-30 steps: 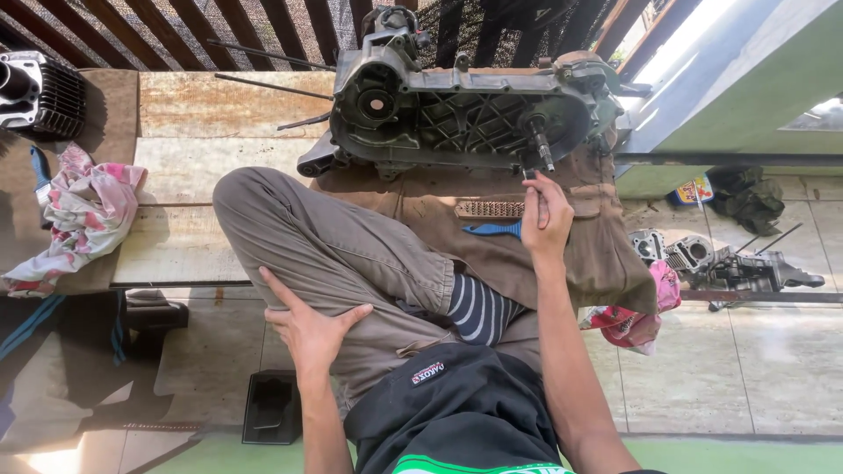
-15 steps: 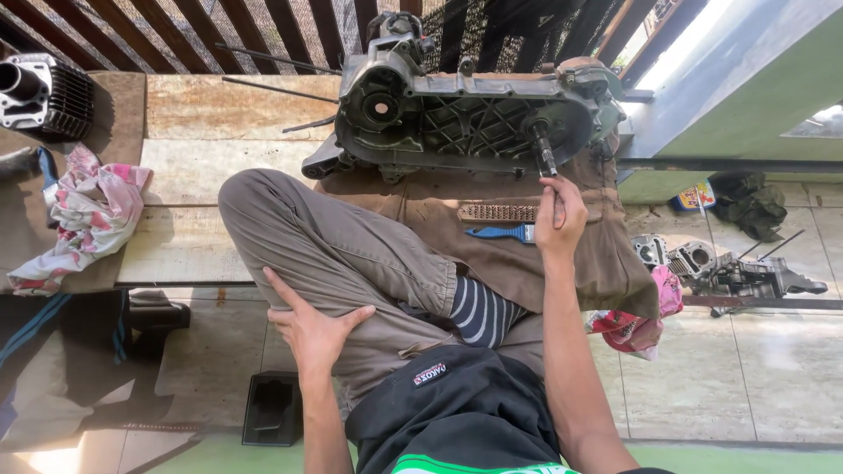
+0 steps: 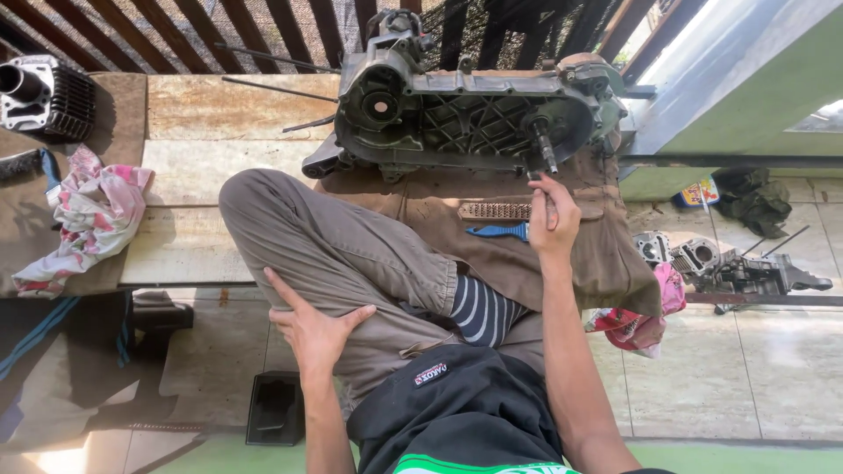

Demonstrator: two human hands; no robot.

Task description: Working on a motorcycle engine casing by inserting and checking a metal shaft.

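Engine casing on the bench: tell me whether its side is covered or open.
Open: the engine casing shows bare inner ribs and an exposed shaft, with no cover fitted.

I count one engine case (image 3: 474,118); beside it, one wire brush (image 3: 496,211), one blue handle (image 3: 500,232), one finned cylinder (image 3: 39,96) far left, two rags (image 3: 88,215) (image 3: 645,320), my two hands (image 3: 316,329) (image 3: 553,219).

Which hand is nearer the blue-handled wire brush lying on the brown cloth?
Right. The right hand is just right of the blue-handled wire brush on the brown cloth, raised toward the engine case. The left hand rests on the bent leg, well away.
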